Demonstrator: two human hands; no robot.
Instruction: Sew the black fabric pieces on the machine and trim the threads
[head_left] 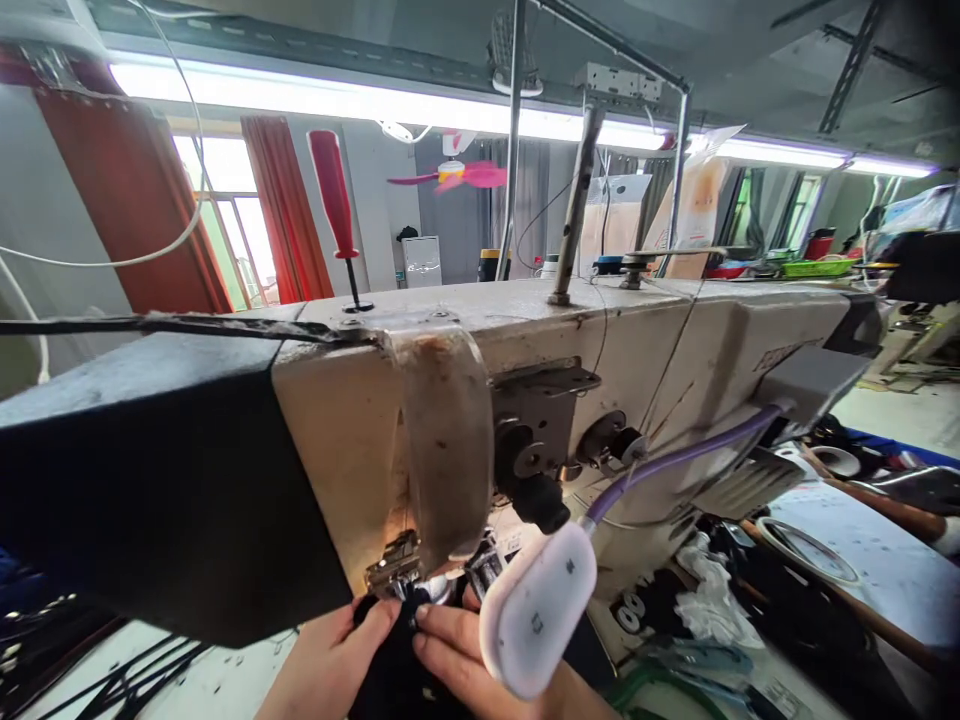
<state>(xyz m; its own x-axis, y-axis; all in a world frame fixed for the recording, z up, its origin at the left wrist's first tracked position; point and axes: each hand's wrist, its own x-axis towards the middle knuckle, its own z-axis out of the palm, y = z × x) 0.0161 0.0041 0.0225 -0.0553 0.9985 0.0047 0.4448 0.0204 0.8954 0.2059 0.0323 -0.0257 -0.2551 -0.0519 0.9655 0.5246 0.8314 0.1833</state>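
Note:
A large sewing machine [345, 420] fills the middle of the view. Below its needle area, black fabric [394, 670] hangs toward me. My left hand [334, 650] pinches the fabric's left side, thumb on top, close to the metal presser foot [394, 570]. From the right, my right hand [457, 645] presses its fingers on the same fabric near the foot. A white lamp head [538, 610] on a purple flexible neck [675, 450] covers part of that hand. The needle tip and the seam are too small to make out.
A red-handled screwdriver [330, 195] stands upright on the machine's top. A clear curved guard [446, 440] hangs before the needle. Black strips [127, 675] lie at lower left. Crumpled white material [712, 590] and a round-framed piece [806, 550] lie on the right.

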